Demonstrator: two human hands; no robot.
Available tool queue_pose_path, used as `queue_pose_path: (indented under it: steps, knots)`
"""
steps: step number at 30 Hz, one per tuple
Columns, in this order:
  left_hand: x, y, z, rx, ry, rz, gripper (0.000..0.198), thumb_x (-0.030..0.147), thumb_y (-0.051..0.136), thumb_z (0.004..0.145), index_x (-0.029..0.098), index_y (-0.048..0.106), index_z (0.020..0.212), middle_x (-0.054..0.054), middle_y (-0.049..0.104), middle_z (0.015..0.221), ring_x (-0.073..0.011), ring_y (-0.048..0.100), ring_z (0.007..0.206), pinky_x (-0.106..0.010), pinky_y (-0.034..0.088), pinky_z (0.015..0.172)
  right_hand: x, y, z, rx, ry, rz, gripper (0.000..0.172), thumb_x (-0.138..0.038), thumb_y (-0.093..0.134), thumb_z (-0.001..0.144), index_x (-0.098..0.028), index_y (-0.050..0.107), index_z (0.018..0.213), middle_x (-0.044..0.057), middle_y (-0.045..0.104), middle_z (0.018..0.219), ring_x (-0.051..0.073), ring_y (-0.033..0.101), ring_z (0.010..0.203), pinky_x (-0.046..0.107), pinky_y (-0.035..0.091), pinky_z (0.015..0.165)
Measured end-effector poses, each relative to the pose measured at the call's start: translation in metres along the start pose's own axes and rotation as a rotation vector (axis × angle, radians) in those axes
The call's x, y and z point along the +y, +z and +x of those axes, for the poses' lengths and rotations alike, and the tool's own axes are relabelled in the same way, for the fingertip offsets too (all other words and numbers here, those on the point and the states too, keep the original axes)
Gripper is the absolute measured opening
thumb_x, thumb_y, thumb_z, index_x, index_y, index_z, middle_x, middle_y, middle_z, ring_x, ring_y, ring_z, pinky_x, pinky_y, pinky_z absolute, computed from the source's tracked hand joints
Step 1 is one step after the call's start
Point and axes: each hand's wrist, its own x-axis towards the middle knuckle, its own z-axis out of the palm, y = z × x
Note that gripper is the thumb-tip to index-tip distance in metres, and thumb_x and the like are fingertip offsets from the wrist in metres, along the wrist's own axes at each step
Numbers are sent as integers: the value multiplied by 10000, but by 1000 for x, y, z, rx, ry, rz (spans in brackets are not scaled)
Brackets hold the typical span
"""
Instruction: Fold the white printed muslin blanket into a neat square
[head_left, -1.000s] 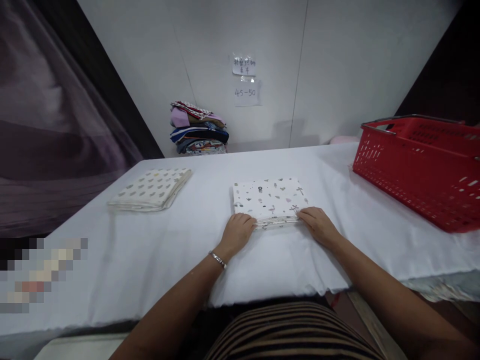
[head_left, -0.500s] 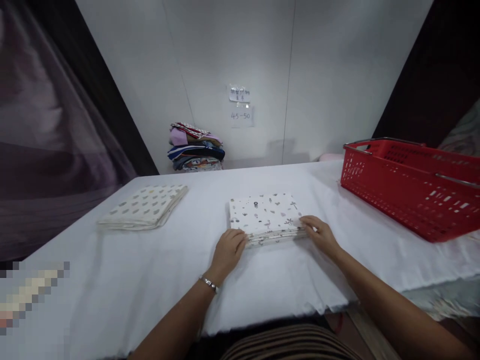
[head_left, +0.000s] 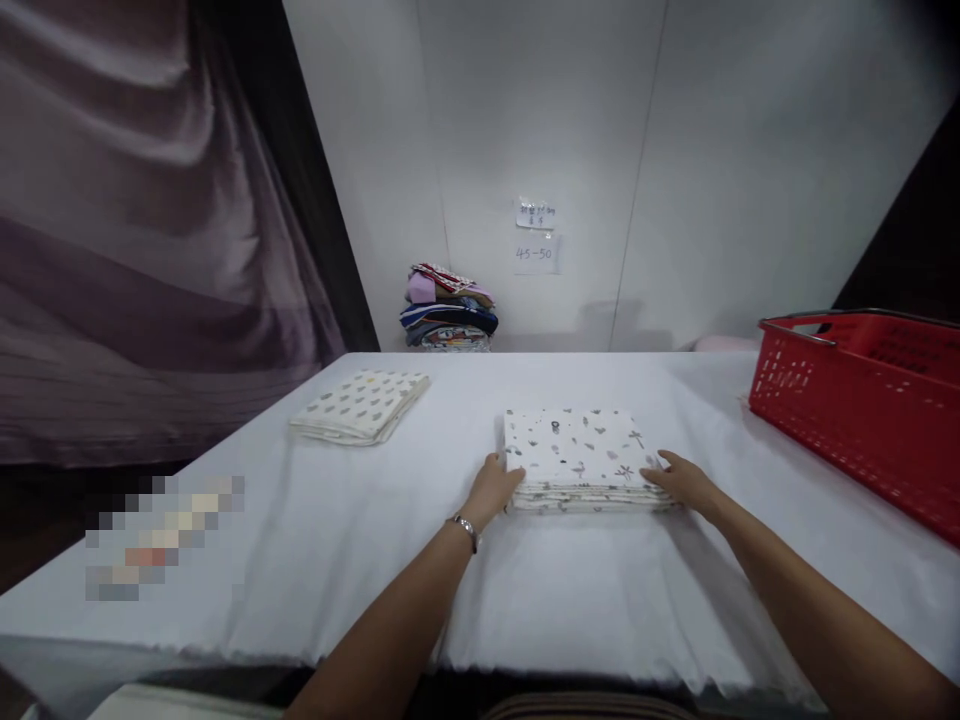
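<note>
Folded printed cloth [head_left: 577,455] lies flat on the white table [head_left: 570,600], well left of the red basket [head_left: 862,400]. Its long axis runs left-right toward the basket, layered edges facing the person. Hands apart: left hand [head_left: 499,487] curled at the near corner away from the basket, grip can't tell; right hand [head_left: 681,480] spread flat on the basket-side near corner. Second folded cloth [head_left: 364,405] farther left of the basket, clothes pile [head_left: 448,310] behind it by the wall
</note>
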Motion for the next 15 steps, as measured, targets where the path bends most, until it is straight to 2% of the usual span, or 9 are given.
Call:
queue_pose_path:
  steps: [5, 9, 11, 13, 15]
  knots:
    - [3, -9, 7, -99, -37, -135, 552, 263, 639, 676, 76, 455, 1162, -165, 622, 1099, -228, 623, 938, -269, 485, 722, -10, -2, -15, -11, 11, 156, 723, -448, 601, 721, -83, 435, 1322, 125, 657, 918, 249, 634, 780, 342, 489, 661]
    - [-4, -26, 9, -48, 6, -150, 549, 234, 632, 688, 112, 428, 1183, -123, 649, 1002, -195, 640, 845, -267, 489, 698, -10, 14, -42, -36, -133, 284, 780, -471, 549, 760, -97, 301, 1397, 20, 615, 659, 190, 586, 538, 300, 442, 473]
    - [-10, -32, 6, -49, 16, -121, 511, 246, 616, 710, 124, 441, 1174, -106, 653, 962, -186, 642, 802, -267, 490, 678, -6, 20, -54, -72, -194, 267, 783, -462, 533, 780, -124, 241, 1422, -17, 585, 596, 171, 559, 474, 283, 419, 435]
    - [-15, -37, 2, -58, 35, -50, 508, 267, 605, 727, 129, 442, 1188, -102, 653, 961, -186, 642, 791, -272, 489, 673, -3, 20, -58, -90, -211, 194, 789, -468, 527, 791, -136, 210, 1433, -5, 608, 629, 173, 575, 492, 290, 442, 465]
    - [-15, -41, -1, -13, 100, 90, 551, 292, 610, 725, 140, 429, 1222, -124, 633, 1047, -204, 635, 850, -291, 485, 707, -6, 15, -56, -37, -209, 93, 785, -487, 528, 789, -126, 239, 1423, 70, 661, 797, 210, 629, 633, 325, 488, 557]
